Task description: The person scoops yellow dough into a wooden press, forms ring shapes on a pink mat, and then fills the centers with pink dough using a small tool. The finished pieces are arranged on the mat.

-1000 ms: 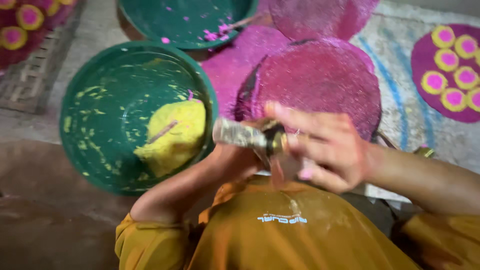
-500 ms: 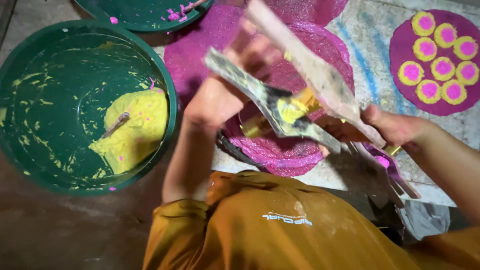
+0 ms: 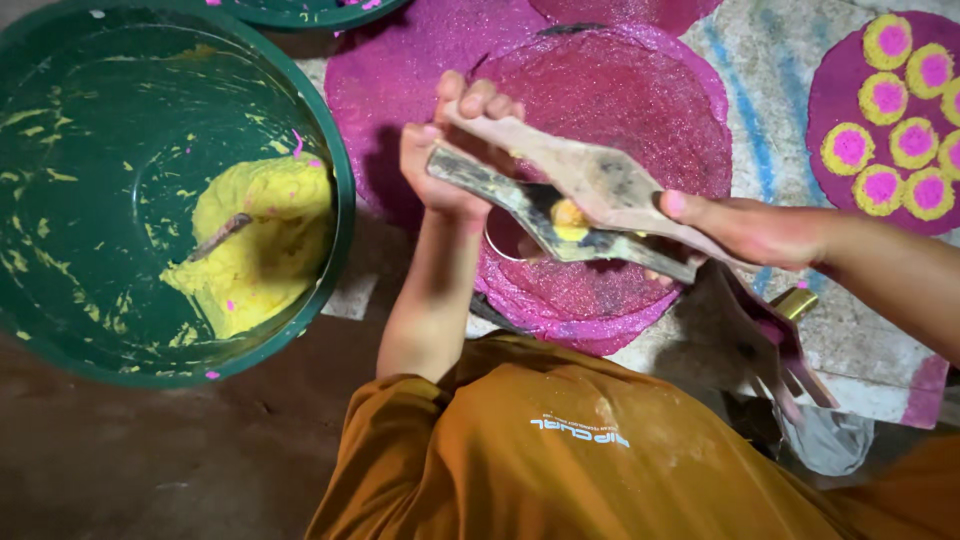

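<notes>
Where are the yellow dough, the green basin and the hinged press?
yellow dough (image 3: 265, 245), head view, middle of the lump.
green basin (image 3: 345, 215), head view, right rim.
hinged press (image 3: 600, 180), head view, upper paddle.

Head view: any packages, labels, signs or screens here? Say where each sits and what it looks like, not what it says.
Shirt print: the only marking in view, a small white line of lettering on the chest of the person's orange shirt, bottom centre.
Packages, signs, screens: none visible.

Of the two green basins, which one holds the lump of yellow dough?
The large green plastic basin at the left holds the yellow dough. The other green basin, at the top edge, shows only pink crumbs.
</notes>
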